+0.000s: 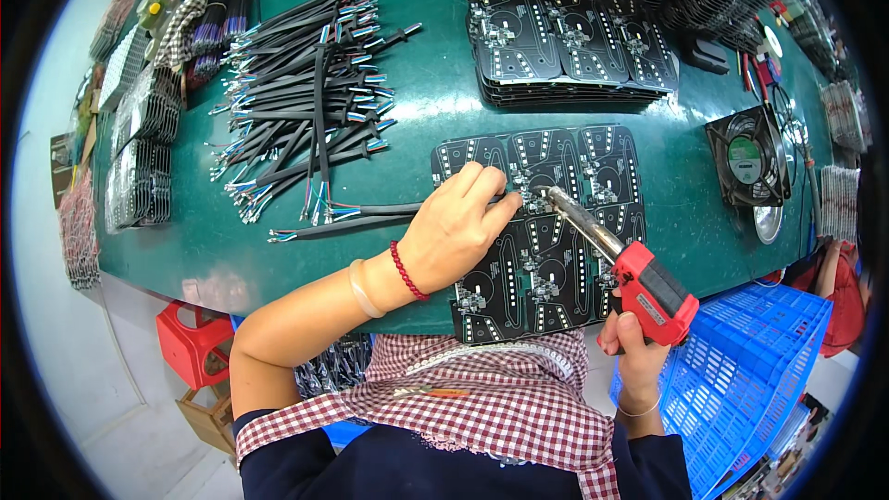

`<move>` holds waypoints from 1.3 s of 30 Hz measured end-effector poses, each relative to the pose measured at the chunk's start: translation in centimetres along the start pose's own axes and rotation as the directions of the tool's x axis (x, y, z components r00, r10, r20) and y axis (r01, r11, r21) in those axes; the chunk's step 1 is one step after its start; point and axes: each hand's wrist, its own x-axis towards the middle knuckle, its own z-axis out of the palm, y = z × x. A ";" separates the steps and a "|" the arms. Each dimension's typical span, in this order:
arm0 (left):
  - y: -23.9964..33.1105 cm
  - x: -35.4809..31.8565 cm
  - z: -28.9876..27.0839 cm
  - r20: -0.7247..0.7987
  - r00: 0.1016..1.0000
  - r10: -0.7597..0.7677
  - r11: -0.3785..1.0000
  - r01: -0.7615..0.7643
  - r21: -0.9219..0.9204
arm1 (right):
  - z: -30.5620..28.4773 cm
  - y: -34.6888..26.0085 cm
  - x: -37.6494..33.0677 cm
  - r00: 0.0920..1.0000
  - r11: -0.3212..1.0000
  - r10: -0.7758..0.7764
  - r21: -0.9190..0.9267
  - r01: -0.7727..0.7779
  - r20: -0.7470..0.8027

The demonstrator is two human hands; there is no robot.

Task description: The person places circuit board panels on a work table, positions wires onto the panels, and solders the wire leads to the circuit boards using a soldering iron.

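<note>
Left arm: your left arm (pixel 296 319) bends sharply at the elbow, which sits out to your left, the forearm slanting up and inward.
Left wrist: your left wrist (pixel 378 289) runs nearly straight into the hand.
Left hand: your left hand (pixel 454 230) is palm down, its thumb (pixel 505 213) and forefinger drawn together in a pinch.
Right forearm: only a short stretch of your right forearm (pixel 641 418) shows, rising from below.
Right hand: your right hand (pixel 639 356) is curled in a grip, nearer your body than the left.
</note>
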 end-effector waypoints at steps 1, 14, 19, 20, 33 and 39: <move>0.0 0.0 0.0 0.001 1.000 0.001 1.000 -0.001 0.001 | -0.2 0.0 0.0 1.000 1.000 -0.025 -0.001 0.025 -0.004; -0.1 -0.1 -0.1 0.008 1.000 0.007 1.000 -0.007 -0.006 | -0.2 -0.2 0.3 0.998 0.998 0.009 -0.055 -0.006 0.055; -0.2 -0.2 0.0 0.005 1.000 0.013 1.000 -0.013 -0.013 | 0.1 -0.9 0.1 0.998 0.999 0.018 -0.039 -0.020 -0.055; -0.2 -0.2 0.0 0.004 1.000 0.012 1.000 -0.012 -0.012 | -0.1 -1.1 0.2 0.998 0.999 0.017 -0.039 -0.019 -0.054; -0.2 -0.3 0.0 0.002 0.999 0.046 0.999 -0.046 -0.016 | -1.2 -2.9 1.7 0.985 0.982 0.162 0.085 -0.167 0.063; 0.0 -0.3 -0.1 0.008 0.998 0.067 0.998 -0.067 0.010 | -0.8 -4.3 2.2 0.986 0.988 0.152 0.016 -0.154 0.070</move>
